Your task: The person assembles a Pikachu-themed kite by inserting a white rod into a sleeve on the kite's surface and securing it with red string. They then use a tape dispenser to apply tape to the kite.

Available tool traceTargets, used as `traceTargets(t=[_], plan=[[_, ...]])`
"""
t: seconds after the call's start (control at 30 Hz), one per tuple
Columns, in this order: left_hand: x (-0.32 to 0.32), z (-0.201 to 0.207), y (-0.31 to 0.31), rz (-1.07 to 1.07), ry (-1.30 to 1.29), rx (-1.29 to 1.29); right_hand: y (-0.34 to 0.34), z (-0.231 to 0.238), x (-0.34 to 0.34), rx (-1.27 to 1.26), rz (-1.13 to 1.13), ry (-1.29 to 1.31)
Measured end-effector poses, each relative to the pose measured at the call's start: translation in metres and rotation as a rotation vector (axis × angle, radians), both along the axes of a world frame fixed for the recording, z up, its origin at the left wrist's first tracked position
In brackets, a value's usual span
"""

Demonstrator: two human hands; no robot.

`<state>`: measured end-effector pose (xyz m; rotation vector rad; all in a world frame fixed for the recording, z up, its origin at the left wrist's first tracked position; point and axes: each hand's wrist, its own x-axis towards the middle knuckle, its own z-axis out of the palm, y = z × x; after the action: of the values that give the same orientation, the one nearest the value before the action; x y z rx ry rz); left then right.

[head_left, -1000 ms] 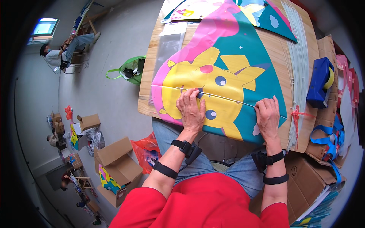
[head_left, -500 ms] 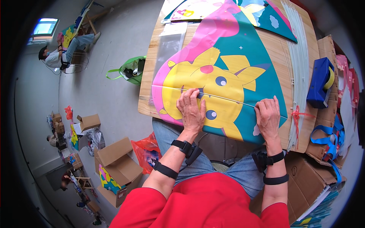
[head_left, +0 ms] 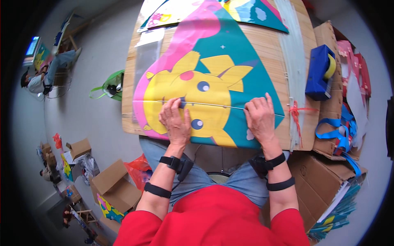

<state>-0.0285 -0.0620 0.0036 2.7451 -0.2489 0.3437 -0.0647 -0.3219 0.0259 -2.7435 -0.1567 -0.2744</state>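
Observation:
A triangular kite sail (head_left: 242,78), printed teal and pink with a large yellow cartoon animal, lies on the wooden table. A thin white rod (head_left: 211,104) runs crosswise over the printed face. My left hand (head_left: 176,123) rests on the sail with bent fingertips closed at the rod, beside the animal's mouth. Farther right, on the teal part, my right hand (head_left: 261,121) pinches the rod near the sail's right corner, its index finger raised. The fingertips partly hide the rod where they touch it.
More printed sails (head_left: 254,14) lie at the table's far side. A bundle of white rods (head_left: 293,69), tied with red string (head_left: 294,112), runs along the right. Beyond stands a blue tape dispenser (head_left: 318,78). Cardboard boxes (head_left: 117,184) flank me; a green bag (head_left: 113,86) sits left.
The whole view has shifted, so table and sail appear farther left. Both hands keep nearly the same places on the rod; my right index finger points up more.

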Motion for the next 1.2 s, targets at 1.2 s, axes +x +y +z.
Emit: traceTargets(t=[1.2], plan=[[-0.001,0.004,0.0,-0.049,-0.028,0.016,-0.001,0.017,-0.009,0.071,-0.074,-0.143]])
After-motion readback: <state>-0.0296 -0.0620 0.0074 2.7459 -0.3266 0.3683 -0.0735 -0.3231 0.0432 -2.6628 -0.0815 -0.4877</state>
